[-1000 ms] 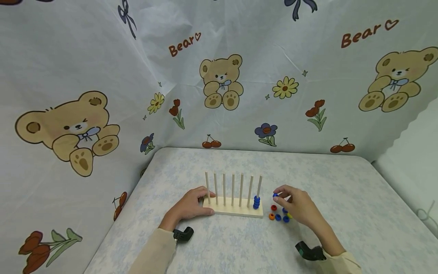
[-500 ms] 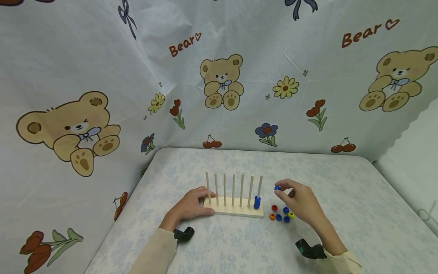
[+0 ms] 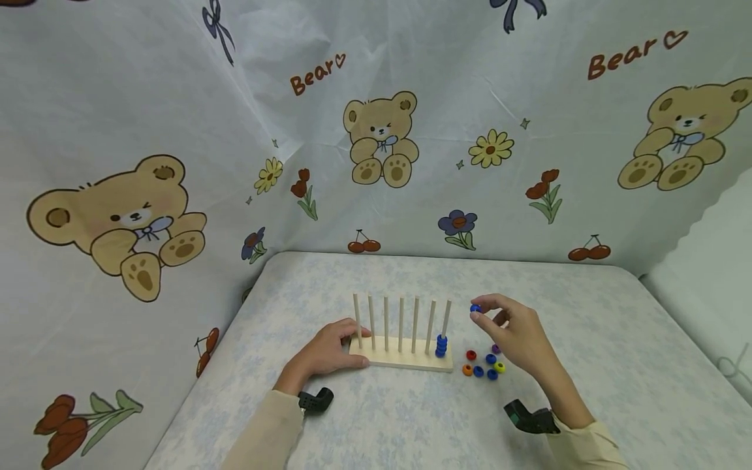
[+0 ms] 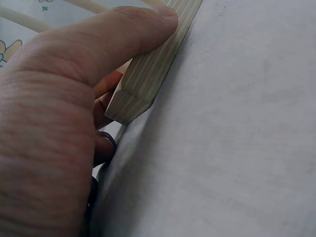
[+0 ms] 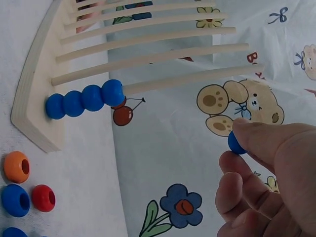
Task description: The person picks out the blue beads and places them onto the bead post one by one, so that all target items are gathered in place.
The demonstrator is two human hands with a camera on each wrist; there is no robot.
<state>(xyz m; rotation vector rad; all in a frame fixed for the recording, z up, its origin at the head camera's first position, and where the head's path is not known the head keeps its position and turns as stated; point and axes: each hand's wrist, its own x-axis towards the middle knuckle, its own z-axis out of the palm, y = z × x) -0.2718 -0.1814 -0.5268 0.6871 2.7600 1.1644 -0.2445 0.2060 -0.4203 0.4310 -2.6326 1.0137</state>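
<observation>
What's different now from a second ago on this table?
The right hand has lifted its pinched blue bead higher, to near the peg tops in the head view. A purple bead, unseen earlier, now shows beside that hand. Nothing was newly gripped or released. The left hand still grips the wooden rack; the four stacked blue beads stayed put.

In the head view, a pale sheet [image 3: 435, 78] carries 2 printed words, each in brown-red, hand-drawn letters that slope up to the right. The left "Bear" [image 3: 311, 79] stands above and to the left of the middle bear drawing [image 3: 365, 147], and the right "Bear" [image 3: 621, 60] above the far-right bear drawing [image 3: 651, 145]. Each ends with 1 outlined heart. In the right wrist view, a capital "B" [image 5: 252, 58] shows on the sheet; a wooden rod [image 5: 197, 77] crosses that word.
</observation>
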